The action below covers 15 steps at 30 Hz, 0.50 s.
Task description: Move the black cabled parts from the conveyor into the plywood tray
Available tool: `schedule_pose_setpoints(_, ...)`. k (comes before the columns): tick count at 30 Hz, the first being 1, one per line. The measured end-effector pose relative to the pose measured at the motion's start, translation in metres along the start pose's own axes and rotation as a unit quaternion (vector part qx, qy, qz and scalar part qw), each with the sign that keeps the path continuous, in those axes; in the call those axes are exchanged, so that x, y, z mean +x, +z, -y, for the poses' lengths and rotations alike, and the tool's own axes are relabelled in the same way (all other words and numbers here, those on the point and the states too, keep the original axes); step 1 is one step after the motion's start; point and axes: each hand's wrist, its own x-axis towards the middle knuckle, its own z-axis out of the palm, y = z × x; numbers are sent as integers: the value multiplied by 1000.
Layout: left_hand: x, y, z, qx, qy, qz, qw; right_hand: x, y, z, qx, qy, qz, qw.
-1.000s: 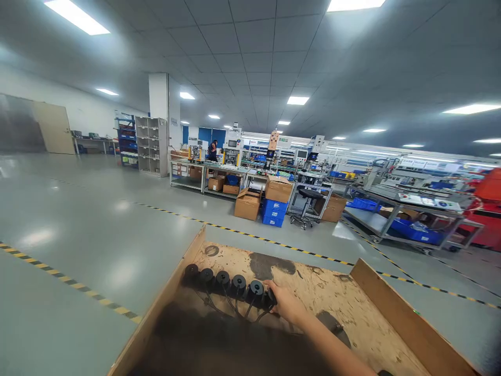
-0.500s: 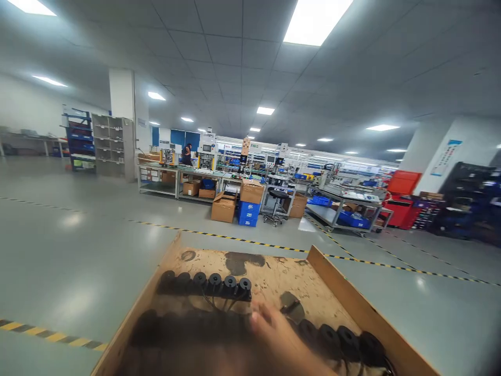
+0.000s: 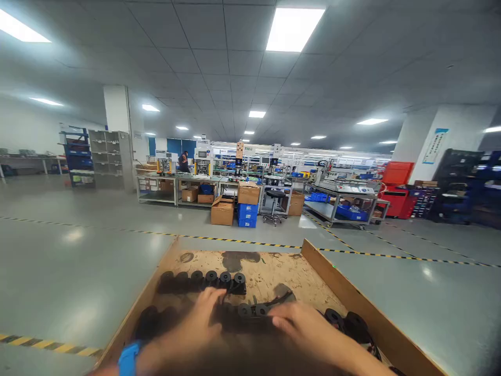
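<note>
Much of what the hands are doing is hard to read: both are blurred, and the lower edge of the view cuts the arms off. The left hand [image 3: 203,316] lies flat, fingers stretched forward and fairly spread, over the dark parts in the wooden tray [image 3: 332,274]; whether it grips anything underneath I cannot tell. A blue wristband [image 3: 128,357] shows at its wrist. The right hand [image 3: 303,329] reaches in from the right, fingers pointing left, their tips at a short strip of black round parts [image 3: 254,309]. It seems to touch the strip's right end, but the blur hides whether the fingers close on it.

That strip lies near the middle of the tray, its long axis running left to right and rising a little toward the right, where a thin dark tail sticks up and away. Just behind it, a longer row of black round parts [image 3: 207,278] lies along the tray's far half, also left to right, round faces up. The left end of that row fades into shadow. More black round parts [image 3: 344,321] sit by the tray's right wall, partly covered by the right forearm.

Beyond the tray, the grey floor carries yellow-black tape lines [image 3: 235,241]. Farther off stand cardboard boxes [image 3: 223,211], blue crates [image 3: 246,215], a stool [image 3: 274,206] and workbenches. A person [image 3: 183,161] stands far back, too small to make out.
</note>
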Motion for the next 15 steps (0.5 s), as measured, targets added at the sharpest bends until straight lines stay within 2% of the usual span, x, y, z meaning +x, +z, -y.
schedule_pose_setpoints(4,48,-17,4,73,100,116,986,15,-21,-37,-147,-2,3,989)
schedule_pose_setpoints(7,81,-10,12,98,177,168,965,23,-34,-77,-253,17,-3,967)
schedule_pose_setpoints(11,116,12,24,115,206,143,961,26,-42,-135,-339,71,-7,938)
schedule_pose_setpoints(15,141,34,31,145,194,104,965,26,-22,-185,-360,141,-7,922)
